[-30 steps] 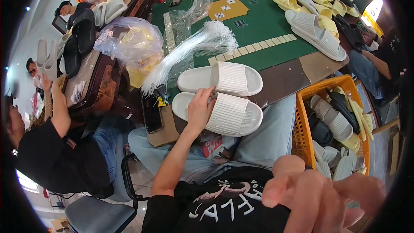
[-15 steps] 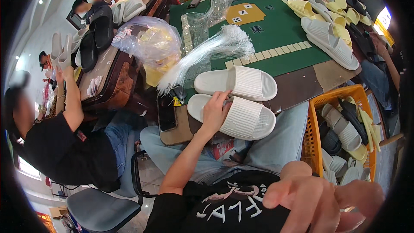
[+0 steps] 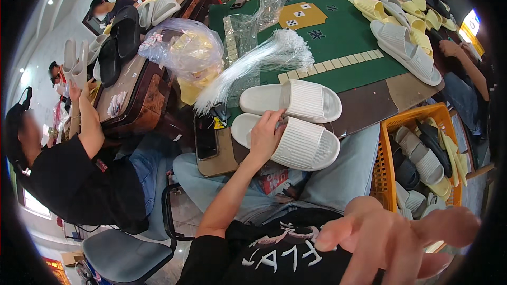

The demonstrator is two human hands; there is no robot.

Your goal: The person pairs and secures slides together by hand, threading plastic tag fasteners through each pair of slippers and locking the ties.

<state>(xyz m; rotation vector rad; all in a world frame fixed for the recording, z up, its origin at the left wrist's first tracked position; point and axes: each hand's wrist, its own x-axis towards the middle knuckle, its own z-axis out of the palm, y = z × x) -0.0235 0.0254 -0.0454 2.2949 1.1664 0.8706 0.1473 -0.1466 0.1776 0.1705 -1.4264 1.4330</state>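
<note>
A pair of off-white ribbed slide slippers lies side by side at the table's near edge, the far slipper [image 3: 314,101] against the near slipper [image 3: 309,146]. My left hand [image 3: 265,136] grips them where their inner edges meet, its fingers curled in by the straps; part of the grip is hidden. My right hand [image 3: 393,237] is raised close to the camera at the lower right, fingers apart, with nothing seen in it. Just beyond the slippers lies a bundle of thin white strings [image 3: 264,63].
An orange crate [image 3: 390,179] of assorted slippers stands at my right. More slippers [image 3: 406,53] line the table's right side. Farther left are a clear bag [image 3: 185,45], a dark phone [image 3: 207,142] and black slippers [image 3: 127,31]. A co-worker [image 3: 79,174] sits at my left holding light slippers [image 3: 76,63].
My right hand has shifted slightly, fingers still apart. My left hand stays on the slippers. The co-worker at left has lowered their hands a little, and the view has moved slightly.
</note>
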